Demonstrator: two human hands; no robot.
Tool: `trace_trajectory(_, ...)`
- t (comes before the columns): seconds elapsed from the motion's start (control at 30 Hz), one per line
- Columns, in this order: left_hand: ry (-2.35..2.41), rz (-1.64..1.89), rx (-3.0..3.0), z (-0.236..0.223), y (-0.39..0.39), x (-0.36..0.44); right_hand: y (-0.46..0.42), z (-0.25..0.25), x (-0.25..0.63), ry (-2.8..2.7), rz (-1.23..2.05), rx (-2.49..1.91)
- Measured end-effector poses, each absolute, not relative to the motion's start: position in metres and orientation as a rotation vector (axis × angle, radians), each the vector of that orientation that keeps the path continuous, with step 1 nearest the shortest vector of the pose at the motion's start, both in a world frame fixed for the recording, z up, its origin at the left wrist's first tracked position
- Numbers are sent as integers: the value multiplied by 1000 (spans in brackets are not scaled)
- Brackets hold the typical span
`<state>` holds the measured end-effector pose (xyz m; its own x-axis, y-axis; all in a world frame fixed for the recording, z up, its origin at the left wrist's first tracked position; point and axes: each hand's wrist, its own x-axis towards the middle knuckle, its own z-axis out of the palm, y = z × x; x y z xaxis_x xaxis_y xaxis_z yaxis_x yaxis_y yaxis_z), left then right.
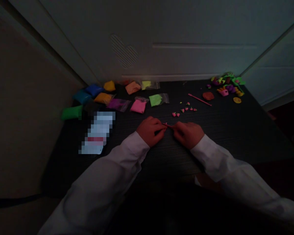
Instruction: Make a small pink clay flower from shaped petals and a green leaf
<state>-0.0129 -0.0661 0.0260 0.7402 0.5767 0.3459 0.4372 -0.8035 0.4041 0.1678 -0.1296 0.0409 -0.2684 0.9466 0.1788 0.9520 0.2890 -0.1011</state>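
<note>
Over the dark tabletop, my left hand (pixel 150 131) is closed in a pinch at a tiny pink piece of clay (pixel 166 123), mostly hidden by the fingertips. My right hand (pixel 189 133) grips a thin pink modelling tool (pixel 170 126), and its tip meets the left fingertips. Just beyond the hands lie several small pink clay pieces with green tops (pixel 182 111). A second pink modelling tool (pixel 199 99) rests farther right, near a flattened reddish-brown lump of clay (pixel 208 96).
Bags of coloured clay, among them a pink bag (pixel 138 105), a light green bag (pixel 156 100) and a green bag (pixel 72 113), line the back left. A lit phone (pixel 98 133) lies left of my hands. Colourful finished clay figures (pixel 226 88) crowd the back right corner.
</note>
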Motion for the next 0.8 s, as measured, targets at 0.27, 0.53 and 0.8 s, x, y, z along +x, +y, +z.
trace_trajectory(0.27, 769, 695, 2627, 26, -65, -14, -132, 40, 173, -2164, 82, -1723)
trace_trajectory(0.53, 801, 772, 2620, 29, -62, -14, -135, 40, 175, -2206, 97, -1673)
trace_trajectory(0.8, 884, 780, 2612, 31, -62, -15, -134, 41, 175, -2330, 105, -1605)
